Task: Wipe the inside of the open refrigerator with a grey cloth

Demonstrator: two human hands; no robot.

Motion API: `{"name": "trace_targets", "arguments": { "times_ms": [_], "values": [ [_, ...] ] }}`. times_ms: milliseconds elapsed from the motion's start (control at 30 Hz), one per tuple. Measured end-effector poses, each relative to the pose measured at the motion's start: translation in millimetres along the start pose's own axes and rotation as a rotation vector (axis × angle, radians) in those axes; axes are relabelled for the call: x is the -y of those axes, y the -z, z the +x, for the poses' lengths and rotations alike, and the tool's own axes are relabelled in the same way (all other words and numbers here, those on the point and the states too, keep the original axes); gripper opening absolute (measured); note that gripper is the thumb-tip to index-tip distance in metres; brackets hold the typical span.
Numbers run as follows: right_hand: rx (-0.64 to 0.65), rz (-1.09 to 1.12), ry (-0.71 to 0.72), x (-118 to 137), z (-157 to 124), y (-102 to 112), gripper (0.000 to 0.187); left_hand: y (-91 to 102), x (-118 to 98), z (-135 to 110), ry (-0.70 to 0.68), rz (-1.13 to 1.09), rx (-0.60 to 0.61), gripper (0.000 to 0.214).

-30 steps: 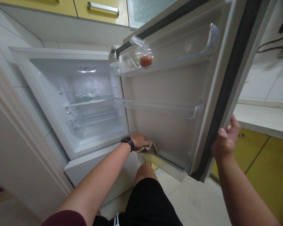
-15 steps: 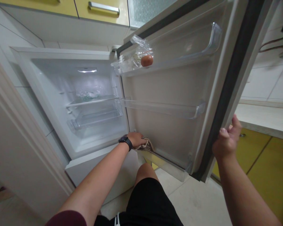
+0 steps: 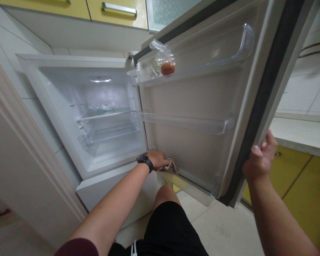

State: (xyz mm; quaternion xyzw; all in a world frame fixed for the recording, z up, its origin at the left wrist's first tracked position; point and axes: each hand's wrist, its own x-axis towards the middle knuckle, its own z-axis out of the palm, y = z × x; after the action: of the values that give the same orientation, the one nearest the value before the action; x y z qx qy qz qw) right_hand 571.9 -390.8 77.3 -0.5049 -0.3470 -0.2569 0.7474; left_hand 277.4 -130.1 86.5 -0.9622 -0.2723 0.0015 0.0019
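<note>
With a dark watch at its wrist, my left hand (image 3: pixel 157 160) is closed on a patterned cloth (image 3: pixel 171 165), down at the hinge end of the lowest clear door bin (image 3: pixel 194 192). Part of the cloth hangs over the bin and part is hidden by the fingers. Out at the free edge of the open fridge door (image 3: pixel 192 96), my right hand (image 3: pixel 259 161) grips the edge, its thumb side showing and most fingers hidden behind. The middle door bin (image 3: pixel 186 122) holds nothing visible.
An egg (image 3: pixel 168 68) and a clear plastic bag (image 3: pixel 149 69) sit in the top door bin. Inside the fridge, a bag with something green (image 3: pixel 102 106) lies on a glass shelf (image 3: pixel 106 113) above a clear drawer (image 3: pixel 113 134). A pale counter (image 3: pixel 301 137) stands behind the door.
My left hand and the cloth have shifted slightly right along the lowest bin. My right hand stays on the door edge; the whole view has drifted a little.
</note>
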Motion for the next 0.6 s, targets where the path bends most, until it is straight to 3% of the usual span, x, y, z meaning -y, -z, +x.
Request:
{"name": "trace_targets", "arguments": {
  "times_ms": [267, 500, 600],
  "values": [
    [-0.010, 0.032, -0.004, 4.2, -2.1, -1.6, 0.088, 7.2, -29.9, 4.2, -0.035, -0.005, 0.103, 0.063],
    [-0.014, 0.069, 0.013, 4.3, -1.9, -3.4, 0.088, 12.0, -92.2, -0.5, -0.155, -0.050, 0.182, 0.066],
    [-0.018, 0.002, 0.012, 3.6, -2.3, -2.8, 0.087, 12.2, -110.9, -5.7, -0.134, -0.076, 0.171, 0.066]
  ]
}}
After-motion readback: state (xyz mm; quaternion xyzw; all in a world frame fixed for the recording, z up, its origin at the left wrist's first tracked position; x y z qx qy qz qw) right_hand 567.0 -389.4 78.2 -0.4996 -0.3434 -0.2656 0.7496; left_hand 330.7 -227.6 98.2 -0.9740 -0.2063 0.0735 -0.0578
